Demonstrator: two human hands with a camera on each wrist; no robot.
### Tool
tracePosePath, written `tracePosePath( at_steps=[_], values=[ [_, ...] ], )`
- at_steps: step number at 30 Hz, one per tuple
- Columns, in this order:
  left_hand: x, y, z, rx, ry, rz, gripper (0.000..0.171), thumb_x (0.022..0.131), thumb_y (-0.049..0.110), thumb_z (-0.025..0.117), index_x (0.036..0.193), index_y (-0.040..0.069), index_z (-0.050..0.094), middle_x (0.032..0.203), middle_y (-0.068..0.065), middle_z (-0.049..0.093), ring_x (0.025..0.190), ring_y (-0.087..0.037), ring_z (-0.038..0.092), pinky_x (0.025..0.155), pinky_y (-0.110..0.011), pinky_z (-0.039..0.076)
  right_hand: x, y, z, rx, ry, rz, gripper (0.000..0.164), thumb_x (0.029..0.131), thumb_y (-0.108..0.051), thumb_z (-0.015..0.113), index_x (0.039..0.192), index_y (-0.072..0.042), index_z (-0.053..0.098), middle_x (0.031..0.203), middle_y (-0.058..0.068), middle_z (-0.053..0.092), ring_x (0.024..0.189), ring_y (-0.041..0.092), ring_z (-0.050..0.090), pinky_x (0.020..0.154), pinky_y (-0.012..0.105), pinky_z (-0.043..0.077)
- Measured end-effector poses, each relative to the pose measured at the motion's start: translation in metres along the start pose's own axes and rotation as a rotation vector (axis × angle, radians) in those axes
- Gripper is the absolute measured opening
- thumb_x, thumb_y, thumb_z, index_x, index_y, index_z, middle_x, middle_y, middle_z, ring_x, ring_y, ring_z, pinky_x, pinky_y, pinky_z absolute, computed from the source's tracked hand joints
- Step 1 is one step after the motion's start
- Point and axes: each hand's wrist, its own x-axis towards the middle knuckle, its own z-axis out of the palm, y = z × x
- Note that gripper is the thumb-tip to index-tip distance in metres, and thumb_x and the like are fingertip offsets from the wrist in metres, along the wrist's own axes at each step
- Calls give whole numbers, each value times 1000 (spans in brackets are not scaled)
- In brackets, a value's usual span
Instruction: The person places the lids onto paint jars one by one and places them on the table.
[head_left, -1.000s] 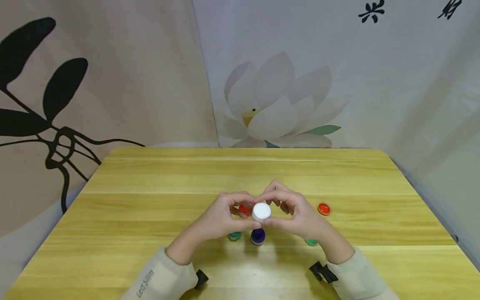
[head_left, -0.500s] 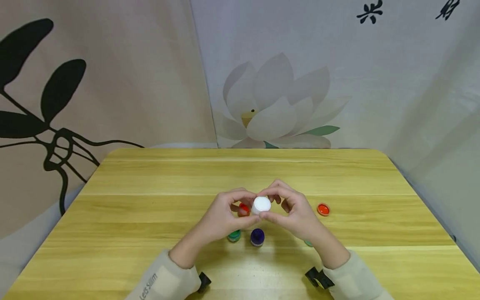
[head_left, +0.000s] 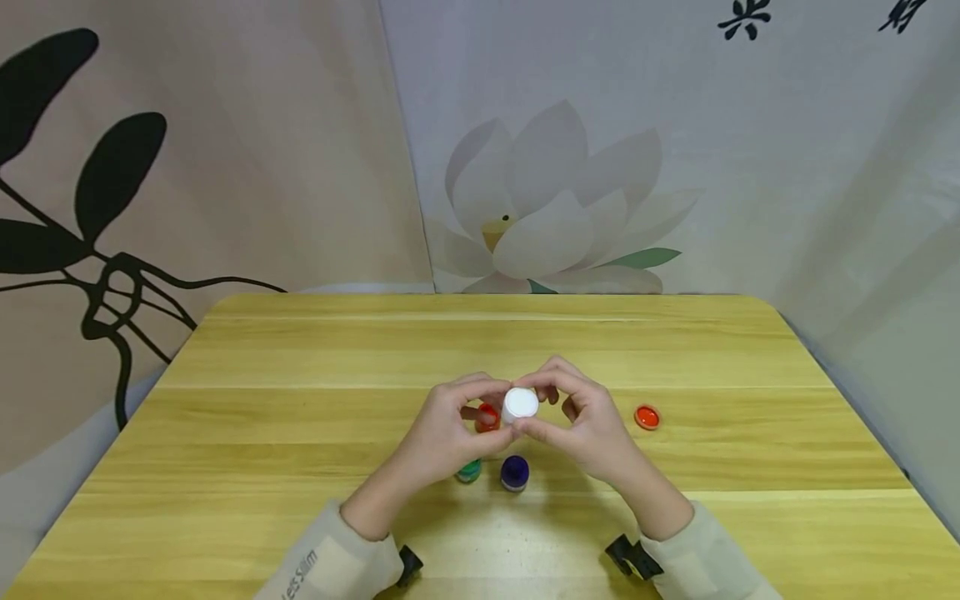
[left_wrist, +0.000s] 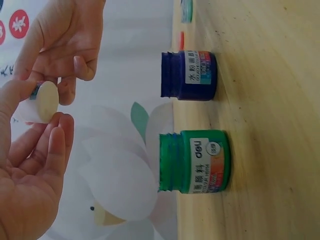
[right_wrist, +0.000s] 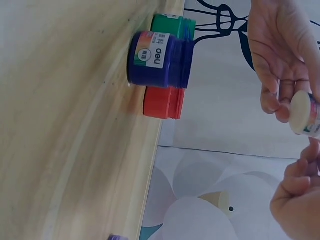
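Observation:
A small white paint jar (head_left: 521, 404) is held up above the table between both hands, its labelled side showing in the wrist views. From the left, my left hand (head_left: 446, 427) grips it with thumb and fingers. My right hand (head_left: 581, 417) pinches it from the other side by thumb and index finger. Whether its lid is on, I cannot tell. Below stand an uncapped dark blue paint jar (left_wrist: 190, 75) and an uncapped green paint jar (left_wrist: 196, 161). Partly behind the left fingers in the head view is a red paint jar (right_wrist: 163, 102).
A red lid (head_left: 647, 417) lies on the wooden table (head_left: 300, 433) to the right of the hands. In the left wrist view a green lid (left_wrist: 187, 10) shows at the top edge. A purple lid (right_wrist: 118, 237) is cut off at the right wrist view's bottom.
Both hands have moved slightly away from the body with the white jar. More of the red jar shows now, and the right forearm covers the green lid in the head view.

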Motion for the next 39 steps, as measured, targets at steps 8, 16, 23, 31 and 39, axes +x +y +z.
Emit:
tracePosePath(
  at_steps=[8,16,23,31,39],
  values=[
    [0,-1,-3,21,-3,-3,32,82,9,80,113,8,71,104,-5,70,90,-17,64,82,-38,62,3,-2,-1,-30,-38,-8,36,78,-7,83,111,-16,71,98,-3,61,86,14,48,59,32,36],
    [-1,-1,-6,33,-25,-1,33,83,17,81,114,9,70,103,-3,70,87,-15,63,80,-28,60,4,-2,-2,-37,-81,-20,37,81,-7,81,115,-17,69,102,-2,62,89,19,47,68,33,37],
    [-2,-3,-9,60,-48,22,34,82,14,82,114,8,69,101,-4,70,88,-11,65,76,-27,61,0,-1,-11,-132,-92,-5,39,82,-10,81,118,-18,67,106,-4,63,90,15,49,68,32,37],
    [-9,-6,-19,123,-48,-21,34,81,14,82,112,11,70,99,-1,72,86,-12,64,76,-36,62,-6,3,-24,-175,-91,24,38,85,-10,78,120,-21,66,107,-7,61,93,12,50,71,28,44],
    [-23,-15,-44,215,0,-107,36,80,13,83,114,10,70,102,-3,73,92,-17,64,78,-34,61,-13,7,-36,-184,-95,73,36,87,-10,76,120,-22,66,109,-8,61,93,11,50,74,30,49]
  ],
)
